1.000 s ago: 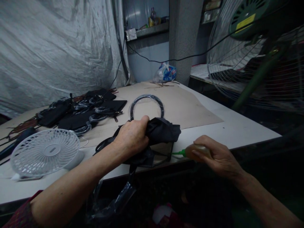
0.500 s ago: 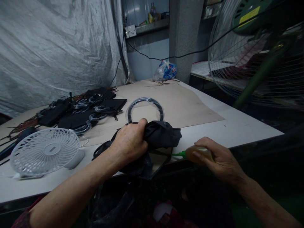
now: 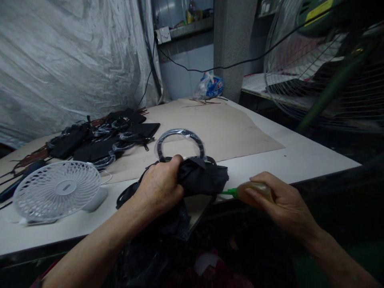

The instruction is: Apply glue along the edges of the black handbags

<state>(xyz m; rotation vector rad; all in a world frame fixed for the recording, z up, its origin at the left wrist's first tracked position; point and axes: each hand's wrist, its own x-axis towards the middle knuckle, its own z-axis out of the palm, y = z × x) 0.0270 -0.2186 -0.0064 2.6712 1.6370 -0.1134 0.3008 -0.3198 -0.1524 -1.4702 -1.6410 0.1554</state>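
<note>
My left hand [image 3: 162, 186] is closed on a black fabric bag [image 3: 204, 176] at the table's front edge. From the bag's far side rises a round black handle [image 3: 181, 133] wrapped in clear plastic. A pale inner panel [image 3: 198, 208] shows below the gathered black cloth. In my right hand [image 3: 277, 202] is a squeeze bottle [image 3: 253, 194] of amber liquid, fingers wrapped round it. Its green nozzle [image 3: 229, 192] points left, with the tip at the bag's right edge; whether it touches the cloth I cannot tell.
A small white fan [image 3: 66, 188] stands at the left. Behind it lie several black bags [image 3: 99, 148] with plastic-wrapped handles. Brown paper [image 3: 234, 128] covers part of the white table [image 3: 324, 160]. A large caged fan [image 3: 324, 68] stands at the right; a plastic bag [image 3: 209, 86] sits at the back.
The bag and its round handle have shifted slightly left and tilted in my left hand. My right hand with the squeeze bottle has moved slightly right.
</note>
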